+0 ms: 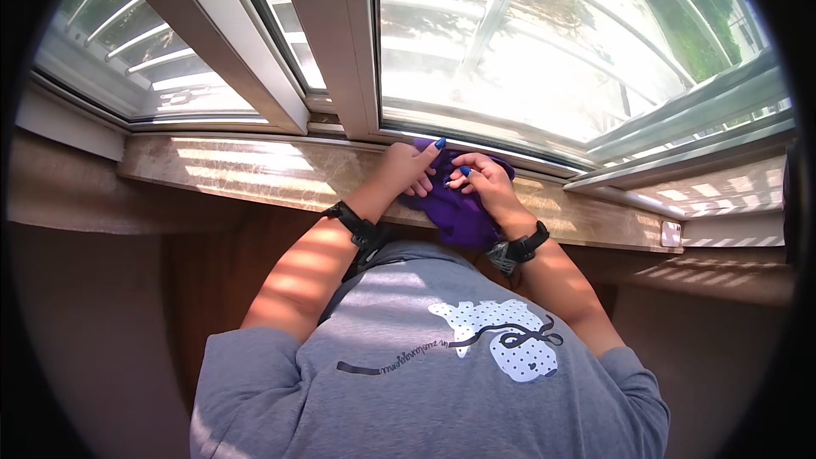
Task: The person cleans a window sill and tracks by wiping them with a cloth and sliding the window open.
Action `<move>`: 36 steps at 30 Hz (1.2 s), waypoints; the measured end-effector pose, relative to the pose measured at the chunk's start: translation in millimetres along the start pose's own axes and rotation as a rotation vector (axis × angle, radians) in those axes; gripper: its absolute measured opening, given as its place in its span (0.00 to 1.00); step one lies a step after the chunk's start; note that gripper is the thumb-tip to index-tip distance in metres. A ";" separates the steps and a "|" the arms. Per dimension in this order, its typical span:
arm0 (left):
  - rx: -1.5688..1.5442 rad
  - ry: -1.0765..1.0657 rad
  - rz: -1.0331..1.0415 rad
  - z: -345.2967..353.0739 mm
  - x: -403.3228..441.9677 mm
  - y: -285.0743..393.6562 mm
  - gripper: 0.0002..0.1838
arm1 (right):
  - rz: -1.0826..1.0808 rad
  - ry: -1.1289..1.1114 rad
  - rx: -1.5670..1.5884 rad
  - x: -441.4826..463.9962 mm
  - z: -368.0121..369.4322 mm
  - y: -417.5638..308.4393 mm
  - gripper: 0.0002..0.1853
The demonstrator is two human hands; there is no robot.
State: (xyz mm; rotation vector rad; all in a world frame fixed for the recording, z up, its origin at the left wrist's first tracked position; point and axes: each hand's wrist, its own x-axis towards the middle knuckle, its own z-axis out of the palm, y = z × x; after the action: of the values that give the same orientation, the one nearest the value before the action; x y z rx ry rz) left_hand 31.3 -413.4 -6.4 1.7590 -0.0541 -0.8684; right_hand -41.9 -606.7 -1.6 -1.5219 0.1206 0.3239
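Note:
A purple cloth [463, 219] lies bunched over the windowsill [246, 166], and its lower part hangs past the front edge toward my body. My left hand [406, 168] is closed on the cloth's left upper side, its thumb with a blue nail pointing at the window frame. On the right side of the cloth, my right hand [489, 183] has its fingers bent and pinched into the fabric. Both hands are close together, just in front of the lower window frame [501, 153]. Part of the fabric is hidden under the fingers.
A large window pane [527, 51] stands right behind the hands, with a white upright frame [331, 34] to the left. A small pale phone-like object [671, 234] is at the sill's right end. Black bands circle both wrists. Striped sunlight crosses the sill.

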 end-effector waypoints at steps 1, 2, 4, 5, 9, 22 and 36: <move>0.048 0.071 0.037 -12.8 -9.1 -1.9 0.35 | 0.014 -0.001 -0.035 7.9 13.8 0.0 0.15; 0.099 0.141 0.073 -24.2 -20.3 -2.8 0.35 | -0.033 -0.024 -0.026 11.3 29.4 -2.0 0.15; 0.173 0.280 0.119 -46.2 -34.3 -11.0 0.32 | -0.241 -0.075 -0.202 22.7 52.3 -1.3 0.14; 0.194 0.346 0.126 -56.4 -37.6 -17.9 0.31 | -0.295 -0.079 -0.302 23.6 59.3 -0.3 0.13; 0.541 0.616 0.302 -66.2 -37.1 -34.5 0.25 | -0.527 -0.014 -0.612 18.2 82.5 -12.6 0.11; 0.732 0.096 0.453 52.6 -7.1 15.0 0.28 | -0.368 0.510 -0.617 -46.2 -23.2 10.4 0.09; 0.547 -0.035 0.337 36.0 -5.6 12.6 0.32 | -0.264 0.303 0.145 -51.7 -43.2 14.7 0.16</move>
State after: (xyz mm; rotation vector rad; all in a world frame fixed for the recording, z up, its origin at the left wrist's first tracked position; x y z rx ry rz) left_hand 11.3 -445.0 3.2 2.1527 -0.6456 -0.6705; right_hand -89.9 -656.2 -3.6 -1.4149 0.1762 -0.1251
